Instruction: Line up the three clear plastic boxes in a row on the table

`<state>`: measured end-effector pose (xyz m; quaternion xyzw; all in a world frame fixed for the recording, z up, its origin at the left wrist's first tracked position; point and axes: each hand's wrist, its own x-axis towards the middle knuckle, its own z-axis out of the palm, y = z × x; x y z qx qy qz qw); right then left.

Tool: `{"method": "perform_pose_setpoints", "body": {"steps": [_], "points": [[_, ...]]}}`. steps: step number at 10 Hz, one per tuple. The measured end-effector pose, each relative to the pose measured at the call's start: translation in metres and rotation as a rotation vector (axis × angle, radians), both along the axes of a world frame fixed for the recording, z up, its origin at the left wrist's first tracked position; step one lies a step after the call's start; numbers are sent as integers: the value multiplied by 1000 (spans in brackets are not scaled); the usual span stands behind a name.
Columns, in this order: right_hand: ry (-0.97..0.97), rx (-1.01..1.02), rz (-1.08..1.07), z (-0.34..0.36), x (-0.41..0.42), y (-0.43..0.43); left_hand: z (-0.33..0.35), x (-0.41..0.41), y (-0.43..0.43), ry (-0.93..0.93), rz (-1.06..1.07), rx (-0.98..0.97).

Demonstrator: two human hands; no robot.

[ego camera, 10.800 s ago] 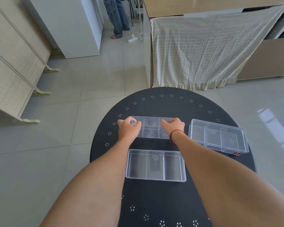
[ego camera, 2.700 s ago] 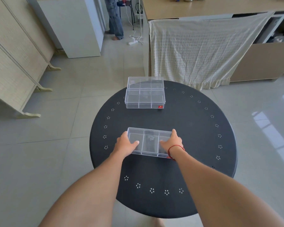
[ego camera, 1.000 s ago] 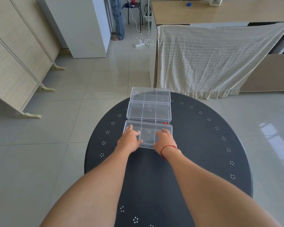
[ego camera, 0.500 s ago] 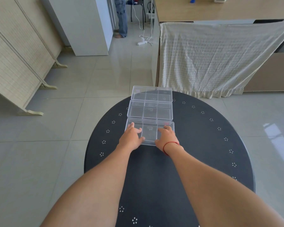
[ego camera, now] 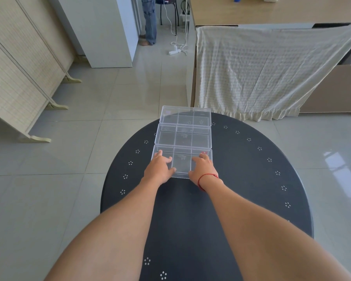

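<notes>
Three clear plastic boxes with dividers sit edge to edge in a line running away from me on the round black table (ego camera: 241, 179). The far box (ego camera: 185, 115) is at the table's far rim, the middle box (ego camera: 183, 135) touches it, and the near box (ego camera: 182, 162) touches the middle one. My left hand (ego camera: 160, 170) grips the near box's left end, fingers on its lid. My right hand (ego camera: 203, 169), with a red wrist cord, grips its right end. Both hands cover the box's near corners.
A cream cloth (ego camera: 272, 72) hangs over a wooden counter just beyond the table. A folding screen (ego camera: 18, 74) stands at left and a white cabinet (ego camera: 101, 31) farther back. A person's legs (ego camera: 150, 21) and a power strip (ego camera: 174, 51) are on the tiled floor.
Both hands pushed the near box away from me until it met the middle box. In the last half second hands and boxes barely moved.
</notes>
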<state>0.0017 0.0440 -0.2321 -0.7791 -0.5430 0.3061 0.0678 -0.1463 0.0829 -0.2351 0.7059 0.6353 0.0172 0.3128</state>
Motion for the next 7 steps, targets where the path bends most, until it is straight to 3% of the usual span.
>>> {"method": "perform_pose_setpoints", "body": {"steps": [4,7], "points": [[42,50,-3,16,-1,-14,23,1,-16,-17,-10,49],[-20,100,-66,64,47,-69,61,44,-66,-43,-59,76]]}}
